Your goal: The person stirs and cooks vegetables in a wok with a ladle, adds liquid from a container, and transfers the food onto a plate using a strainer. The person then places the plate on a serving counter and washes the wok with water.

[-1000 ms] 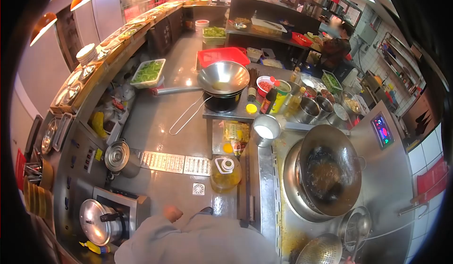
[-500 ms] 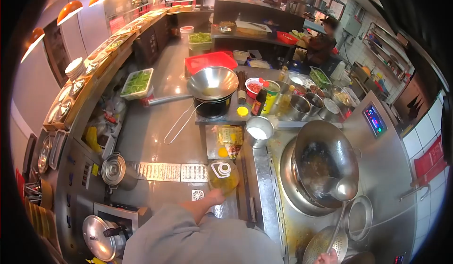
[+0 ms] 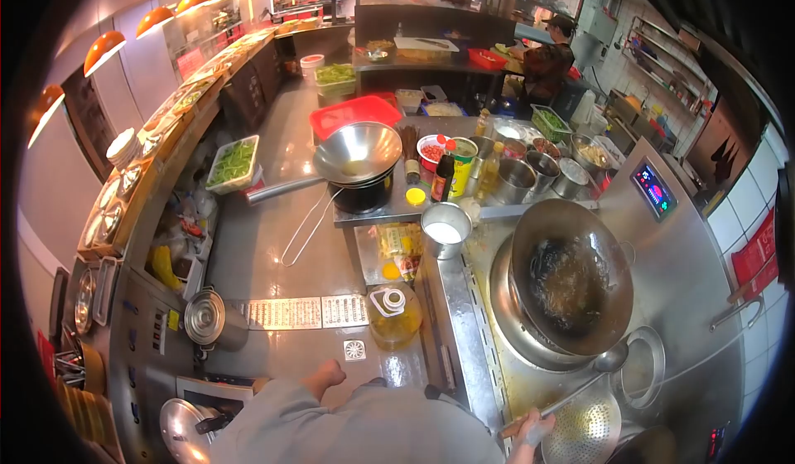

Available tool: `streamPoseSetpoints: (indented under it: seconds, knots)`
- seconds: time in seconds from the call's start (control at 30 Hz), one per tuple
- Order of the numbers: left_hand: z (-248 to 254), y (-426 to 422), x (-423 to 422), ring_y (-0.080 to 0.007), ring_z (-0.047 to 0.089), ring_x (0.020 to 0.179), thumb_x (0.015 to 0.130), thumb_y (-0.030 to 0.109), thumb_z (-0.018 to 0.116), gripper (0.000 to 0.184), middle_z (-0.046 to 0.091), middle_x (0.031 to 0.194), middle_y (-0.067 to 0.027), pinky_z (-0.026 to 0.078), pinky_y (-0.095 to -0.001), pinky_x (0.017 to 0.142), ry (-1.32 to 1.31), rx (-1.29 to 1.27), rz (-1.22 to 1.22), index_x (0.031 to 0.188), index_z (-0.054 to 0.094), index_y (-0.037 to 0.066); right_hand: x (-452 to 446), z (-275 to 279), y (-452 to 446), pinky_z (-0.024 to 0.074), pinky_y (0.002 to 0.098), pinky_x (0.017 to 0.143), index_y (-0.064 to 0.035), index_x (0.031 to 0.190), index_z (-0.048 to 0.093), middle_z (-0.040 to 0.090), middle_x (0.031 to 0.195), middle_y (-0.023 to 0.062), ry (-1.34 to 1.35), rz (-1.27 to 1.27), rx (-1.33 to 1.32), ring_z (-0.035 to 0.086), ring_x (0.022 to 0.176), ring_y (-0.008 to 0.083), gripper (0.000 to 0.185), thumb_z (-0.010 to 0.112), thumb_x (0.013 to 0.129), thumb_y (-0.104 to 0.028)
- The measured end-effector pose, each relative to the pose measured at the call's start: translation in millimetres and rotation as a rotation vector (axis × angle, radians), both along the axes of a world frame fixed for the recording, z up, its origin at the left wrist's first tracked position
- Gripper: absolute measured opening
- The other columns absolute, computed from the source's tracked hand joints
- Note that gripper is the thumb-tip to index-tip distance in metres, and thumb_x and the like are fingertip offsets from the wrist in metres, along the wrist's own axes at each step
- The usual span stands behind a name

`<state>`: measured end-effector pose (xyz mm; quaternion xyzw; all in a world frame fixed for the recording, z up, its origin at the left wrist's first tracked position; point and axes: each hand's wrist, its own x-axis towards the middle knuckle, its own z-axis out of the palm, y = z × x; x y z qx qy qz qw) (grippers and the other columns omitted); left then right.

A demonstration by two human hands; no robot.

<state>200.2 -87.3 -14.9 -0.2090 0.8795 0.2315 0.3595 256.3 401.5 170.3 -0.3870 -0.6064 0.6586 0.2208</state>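
Observation:
My right hand (image 3: 534, 427) is closed around the handle of a long ladle (image 3: 571, 394). Its bowl rests beside the lower right rim of a large wok (image 3: 523, 298), outside it. The wok sits tilted on the burner, with dark, glistening liquid inside. My left hand (image 3: 325, 376) hangs over the floor side with its fingers curled and nothing seen in it. A little to its right stands a plastic jug of yellow oil (image 3: 394, 323) with a white cap, apart from the hand. A perforated strainer (image 3: 582, 429) lies just right of my right hand.
A metal pot with white contents (image 3: 446, 230) stands left of the wok. Behind are sauce bottles (image 3: 441, 177) and steel containers (image 3: 515, 184). A second wok (image 3: 358, 151) is stacked at the counter corner, its handle sticking out left. Another person (image 3: 546, 62) stands at the back right.
My left hand has let go of the oil jug and drawn back left. The ladle has come out of the wok to the lower right, and my right hand has moved up and left.

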Motion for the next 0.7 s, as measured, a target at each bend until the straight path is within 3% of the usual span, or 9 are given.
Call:
streamPoseSetpoints:
  seconds: [0.07, 0.17, 0.23, 0.27, 0.37, 0.53, 0.63, 0.67, 0.7]
  knots:
    - [13.1, -2.2, 1.4, -0.034, 0.06, 0.102, 0.071, 0.022, 0.063, 0.038, 0.062, 0.108, -0.0217, 0.048, -0.0395, 0.086, -0.028, -0.038, -0.01, 0.103, 0.065, 0.001, 6.3, 33.2, -2.8, 0.0446, 0.0299, 0.045, 0.0036, 0.118, 0.043, 0.051, 0.071, 0.0068, -0.144, 0.246, 0.056, 0.053, 0.054, 0.0156, 0.037, 0.056, 0.088, -0.015]
    - [64.0, 20.8, -8.6, -0.0331, 0.06, 0.101, 0.072, 0.024, 0.064, 0.037, 0.063, 0.104, -0.0207, 0.048, -0.038, 0.086, -0.009, 0.005, -0.037, 0.1, 0.066, 0.0, 53.4, -17.5, 60.8, 0.0491, 0.0371, 0.061, 0.0059, 0.117, 0.046, 0.057, 0.074, 0.0118, -0.156, 0.348, 0.632, 0.058, 0.068, 0.0249, 0.039, 0.058, 0.084, -0.01]
    - [27.7, 26.3, -13.3, -0.0305, 0.063, 0.09, 0.072, 0.022, 0.066, 0.034, 0.065, 0.095, -0.0193, 0.05, -0.0369, 0.078, 0.05, 0.103, 0.048, 0.098, 0.065, 0.0, 82.0, 24.6, 62.9, 0.0465, 0.0442, 0.077, 0.0063, 0.115, 0.05, 0.059, 0.086, 0.02, -0.433, 0.103, 1.411, 0.058, 0.084, 0.0354, 0.044, 0.062, 0.076, -0.008]
    - [13.5, 31.2, -15.8, -0.0292, 0.065, 0.085, 0.072, 0.02, 0.066, 0.033, 0.066, 0.091, -0.0186, 0.051, -0.0364, 0.075, 0.069, 0.157, 0.077, 0.098, 0.065, 0.0, 99.6, 43.5, 66.4, 0.0448, 0.0467, 0.08, 0.0054, 0.113, 0.051, 0.058, 0.094, 0.0231, -0.571, 0.086, 1.406, 0.055, 0.089, 0.0394, 0.045, 0.063, 0.072, -0.009]
    - [22.6, 52.3, -22.1, -0.0221, 0.063, 0.067, 0.072, 0.015, 0.068, 0.028, 0.064, 0.078, -0.0139, 0.051, -0.0329, 0.06, 0.09, 0.322, 0.198, 0.096, 0.062, 0.001, 136.5, 79.5, 73.0, 0.043, 0.0479, 0.085, 0.0027, 0.111, 0.053, 0.055, 0.109, 0.0254, -0.802, 0.09, 1.08, 0.053, 0.098, 0.0411, 0.048, 0.066, 0.068, -0.014]
    - [75.3, 71.6, -34.5, -0.017, 0.06, 0.058, 0.072, 0.01, 0.069, 0.027, 0.061, 0.069, -0.0101, 0.048, -0.0299, 0.05, 0.059, 0.281, -0.11, 0.095, 0.057, 0.002, 176.9, 91.7, 68.9, 0.0497, 0.044, 0.078, 0.0031, 0.109, 0.052, 0.059, 0.101, 0.0244, -1.168, 0.304, 0.814, 0.061, 0.087, 0.0399, 0.05, 0.069, 0.067, -0.017]
    - [68.7, 64.6, -42.5, -0.0173, 0.059, 0.056, 0.072, 0.009, 0.068, 0.027, 0.059, 0.066, -0.0089, 0.048, -0.03, 0.048, 0.034, 0.247, -0.166, 0.095, 0.056, 0.003, 206.7, 99.7, 60.1, 0.054, 0.0404, 0.057, 0.0038, 0.11, 0.049, 0.062, 0.088, 0.0219, -1.061, 0.233, 0.37, 0.064, 0.067, 0.036, 0.048, 0.069, 0.068, -0.011]
    - [67.7, 64.0, -43.1, -0.0175, 0.058, 0.055, 0.072, 0.008, 0.068, 0.027, 0.058, 0.065, -0.0085, 0.047, -0.03, 0.047, 0.024, 0.226, -0.173, 0.096, 0.056, 0.003, 213.9, 93.3, 55.3, 0.0478, 0.0328, 0.037, 0.0036, 0.11, 0.045, 0.059, 0.072, 0.0144, -0.897, 0.129, -0.004, 0.058, 0.045, 0.0241, 0.047, 0.067, 0.068, 0.0]
    - [68.3, 64.4, -43.9, -0.0174, 0.058, 0.054, 0.072, 0.008, 0.068, 0.027, 0.058, 0.065, -0.0082, 0.047, -0.0297, 0.047, 0.016, 0.238, -0.174, 0.096, 0.056, 0.003, 219.8, 89.4, 49.0, 0.0466, 0.0314, 0.035, 0.0031, 0.11, 0.045, 0.057, 0.069, 0.012, -0.745, 0.095, -0.11, 0.056, 0.043, 0.0209, 0.047, 0.065, 0.068, 0.003]
